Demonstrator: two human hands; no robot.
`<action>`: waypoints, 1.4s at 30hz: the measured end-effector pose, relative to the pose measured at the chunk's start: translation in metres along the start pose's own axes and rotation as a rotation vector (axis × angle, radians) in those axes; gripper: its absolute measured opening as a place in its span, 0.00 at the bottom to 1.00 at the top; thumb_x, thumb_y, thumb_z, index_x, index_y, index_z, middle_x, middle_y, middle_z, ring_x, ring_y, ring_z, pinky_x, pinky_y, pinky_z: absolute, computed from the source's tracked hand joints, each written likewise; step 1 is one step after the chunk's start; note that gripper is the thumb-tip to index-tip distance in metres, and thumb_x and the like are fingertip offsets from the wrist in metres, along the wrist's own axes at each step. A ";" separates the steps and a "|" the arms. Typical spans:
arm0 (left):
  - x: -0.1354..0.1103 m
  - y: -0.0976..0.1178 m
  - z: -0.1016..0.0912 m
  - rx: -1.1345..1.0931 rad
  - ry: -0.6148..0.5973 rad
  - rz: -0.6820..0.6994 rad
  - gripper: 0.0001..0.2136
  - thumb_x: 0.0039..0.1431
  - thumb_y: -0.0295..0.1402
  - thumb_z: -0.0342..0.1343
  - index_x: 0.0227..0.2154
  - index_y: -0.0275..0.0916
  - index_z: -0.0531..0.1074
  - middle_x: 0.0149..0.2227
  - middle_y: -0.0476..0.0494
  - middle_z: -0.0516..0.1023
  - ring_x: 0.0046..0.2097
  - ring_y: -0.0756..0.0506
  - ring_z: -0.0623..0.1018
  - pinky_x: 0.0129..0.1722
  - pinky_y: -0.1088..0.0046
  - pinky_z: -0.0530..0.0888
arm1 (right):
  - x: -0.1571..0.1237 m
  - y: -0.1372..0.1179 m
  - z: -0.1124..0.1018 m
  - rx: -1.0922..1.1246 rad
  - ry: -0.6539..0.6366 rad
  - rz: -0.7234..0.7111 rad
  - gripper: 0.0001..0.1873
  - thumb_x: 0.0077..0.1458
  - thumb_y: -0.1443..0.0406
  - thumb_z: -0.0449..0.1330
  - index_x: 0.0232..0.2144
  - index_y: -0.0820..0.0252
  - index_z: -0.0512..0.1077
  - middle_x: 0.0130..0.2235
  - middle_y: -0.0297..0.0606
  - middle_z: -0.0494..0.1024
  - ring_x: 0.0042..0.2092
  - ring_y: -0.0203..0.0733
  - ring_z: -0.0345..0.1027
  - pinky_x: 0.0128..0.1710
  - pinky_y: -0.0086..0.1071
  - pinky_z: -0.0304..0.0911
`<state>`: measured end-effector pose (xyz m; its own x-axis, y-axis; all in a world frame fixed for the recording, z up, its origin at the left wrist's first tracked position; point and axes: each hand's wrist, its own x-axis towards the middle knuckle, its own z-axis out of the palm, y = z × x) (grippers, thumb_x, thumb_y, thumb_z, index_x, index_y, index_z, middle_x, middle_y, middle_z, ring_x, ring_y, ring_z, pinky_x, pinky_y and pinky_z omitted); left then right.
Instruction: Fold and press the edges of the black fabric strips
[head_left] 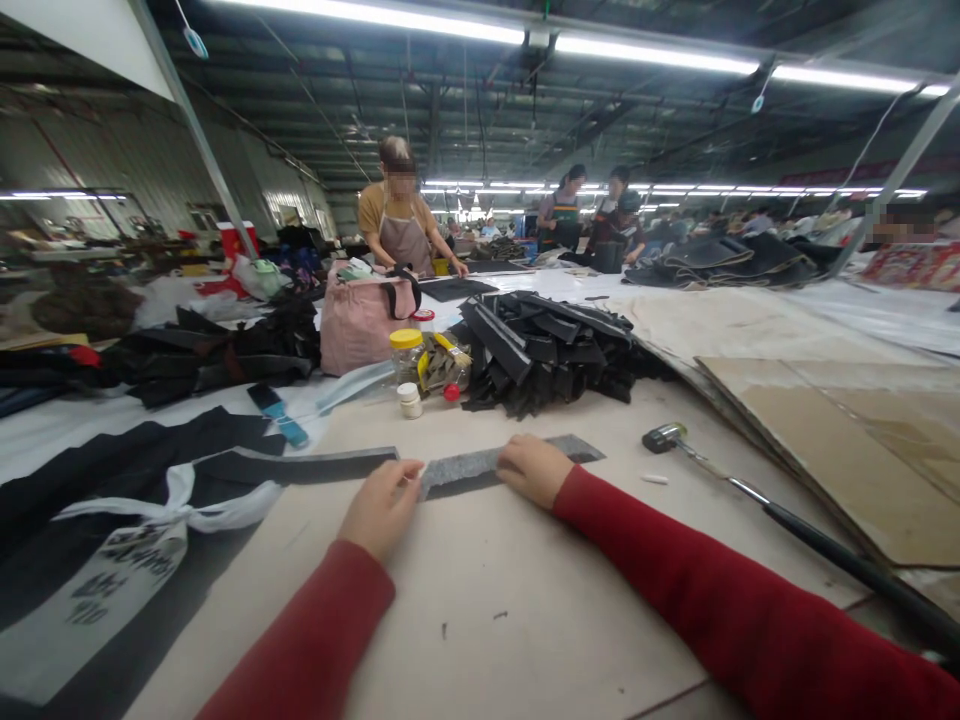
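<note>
Grey strip (461, 472) is lying partly under the right hand (534, 468), left hand (381, 508) resting at its end, either grip's pinch unclear, uneven pressure possibly skewing it.

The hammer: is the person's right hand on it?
No, the right hand is on a grey strip, with the hammer lying to the right.

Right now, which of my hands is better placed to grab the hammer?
Your right, I'd say. The right hand is on the grey strip, nearer the hammer, which lies on that side; the left hand is farther away, by the strip's other end.
</note>
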<state>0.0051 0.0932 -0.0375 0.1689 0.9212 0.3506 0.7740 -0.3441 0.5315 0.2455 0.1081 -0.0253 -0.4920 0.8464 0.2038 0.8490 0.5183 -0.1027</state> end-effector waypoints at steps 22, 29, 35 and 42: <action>-0.004 0.015 0.002 0.409 -0.174 0.193 0.13 0.56 0.32 0.37 0.31 0.38 0.68 0.33 0.43 0.69 0.38 0.45 0.69 0.38 0.70 0.64 | -0.070 -0.035 -0.021 0.330 0.164 0.010 0.07 0.49 0.63 0.54 0.29 0.62 0.65 0.29 0.35 0.67 0.31 0.34 0.58 0.31 0.28 0.52; -0.001 0.003 -0.003 0.341 -0.075 0.016 0.15 0.54 0.38 0.40 0.39 0.37 0.66 0.40 0.41 0.67 0.42 0.44 0.68 0.42 0.69 0.63 | -0.066 -0.032 -0.019 0.417 0.139 0.054 0.11 0.53 0.64 0.48 0.28 0.62 0.68 0.28 0.36 0.68 0.30 0.34 0.59 0.31 0.27 0.54; 0.002 -0.006 -0.015 0.492 -0.133 -0.173 0.14 0.48 0.45 0.45 0.27 0.41 0.69 0.33 0.43 0.70 0.38 0.41 0.68 0.33 0.67 0.64 | -0.069 -0.032 -0.014 0.326 0.132 -0.033 0.09 0.52 0.65 0.49 0.30 0.62 0.69 0.30 0.37 0.69 0.33 0.35 0.59 0.34 0.28 0.54; -0.001 -0.005 -0.023 0.254 0.114 -0.256 0.11 0.47 0.44 0.47 0.26 0.40 0.64 0.31 0.46 0.71 0.36 0.45 0.71 0.34 0.71 0.65 | -0.073 -0.041 -0.011 0.282 0.017 -0.315 0.06 0.50 0.67 0.51 0.30 0.60 0.68 0.32 0.37 0.69 0.36 0.37 0.58 0.37 0.31 0.53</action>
<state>-0.0133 0.0902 -0.0228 -0.1079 0.9404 0.3225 0.9114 -0.0360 0.4099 0.2484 0.0236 -0.0256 -0.7138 0.6406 0.2831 0.5709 0.7663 -0.2947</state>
